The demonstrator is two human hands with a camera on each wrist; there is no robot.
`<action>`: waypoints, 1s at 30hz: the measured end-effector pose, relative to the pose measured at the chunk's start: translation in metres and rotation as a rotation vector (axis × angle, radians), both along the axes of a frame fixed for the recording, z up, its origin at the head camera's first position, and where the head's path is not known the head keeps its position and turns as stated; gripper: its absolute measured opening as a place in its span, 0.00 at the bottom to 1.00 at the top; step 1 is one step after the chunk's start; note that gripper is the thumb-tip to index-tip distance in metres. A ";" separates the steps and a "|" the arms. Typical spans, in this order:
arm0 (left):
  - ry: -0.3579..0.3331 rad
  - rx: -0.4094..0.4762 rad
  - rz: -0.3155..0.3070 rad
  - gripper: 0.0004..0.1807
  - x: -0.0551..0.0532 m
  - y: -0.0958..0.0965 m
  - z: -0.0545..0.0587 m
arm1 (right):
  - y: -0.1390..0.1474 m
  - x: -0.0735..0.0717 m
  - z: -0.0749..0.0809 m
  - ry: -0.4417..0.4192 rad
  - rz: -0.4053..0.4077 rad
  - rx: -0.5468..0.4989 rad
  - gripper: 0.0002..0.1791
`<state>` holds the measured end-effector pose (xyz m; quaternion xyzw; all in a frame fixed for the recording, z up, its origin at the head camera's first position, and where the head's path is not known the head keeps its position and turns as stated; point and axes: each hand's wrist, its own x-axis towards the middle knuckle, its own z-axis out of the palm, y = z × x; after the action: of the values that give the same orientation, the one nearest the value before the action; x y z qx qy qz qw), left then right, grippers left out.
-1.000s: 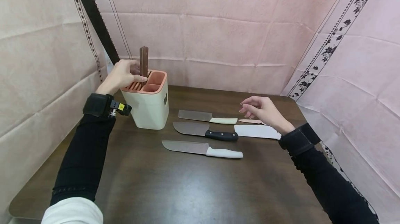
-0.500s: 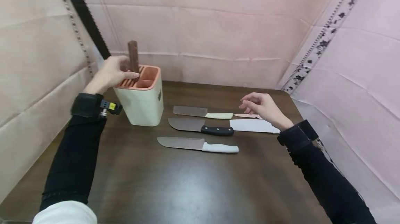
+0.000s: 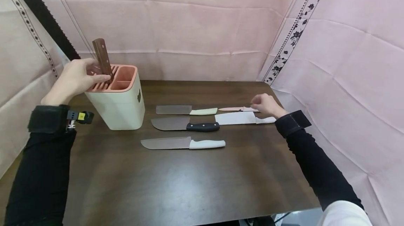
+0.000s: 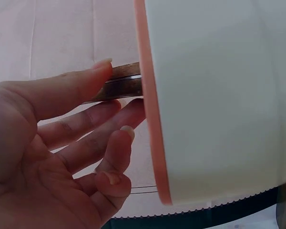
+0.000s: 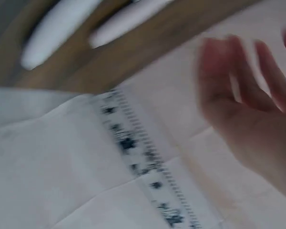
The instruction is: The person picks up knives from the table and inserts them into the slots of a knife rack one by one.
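At the left of the head view, my left hand pinches the brown wooden handle of a knife low down, thumb in front and fingers behind. The knife stands upright in the slotted side of a pale knife block with an orange top; its blade is hidden inside. The left wrist view shows the thumb on the handle close to the orange rim. Over on the right, my right hand hovers with loosely bent fingers and holds nothing. Beneath its fingertips lies a small pink knife, near a white cleaver.
On the brown table also lie a green-handled cleaver, a black-handled knife and a white-handled knife, blades to the left. Pink cloth walls in the back and sides. Open compartments take up the block's right side.
The head view has swung right, so block and knives sit further left in it. My right hand has moved right, off the white cleaver's handle in view. My left hand keeps its pinch.
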<state>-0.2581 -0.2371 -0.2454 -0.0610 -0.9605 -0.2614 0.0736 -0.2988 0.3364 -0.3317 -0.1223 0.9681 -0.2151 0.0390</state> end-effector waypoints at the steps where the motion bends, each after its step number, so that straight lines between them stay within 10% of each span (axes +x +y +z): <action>1: 0.001 -0.008 -0.001 0.29 0.001 -0.001 0.000 | 0.007 -0.002 -0.005 -0.022 -0.010 0.068 0.17; 8: 0.012 -0.033 0.011 0.31 0.008 -0.005 0.001 | 0.050 -0.008 -0.036 -0.142 -0.135 0.296 0.21; 30: 0.020 -0.119 0.028 0.22 0.012 0.011 0.009 | 0.088 -0.008 -0.090 0.265 -0.066 0.506 0.12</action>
<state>-0.2459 -0.2258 -0.2364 -0.0547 -0.9743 -0.2023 0.0832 -0.3066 0.4246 -0.4222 -0.1039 0.9912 0.0502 -0.0655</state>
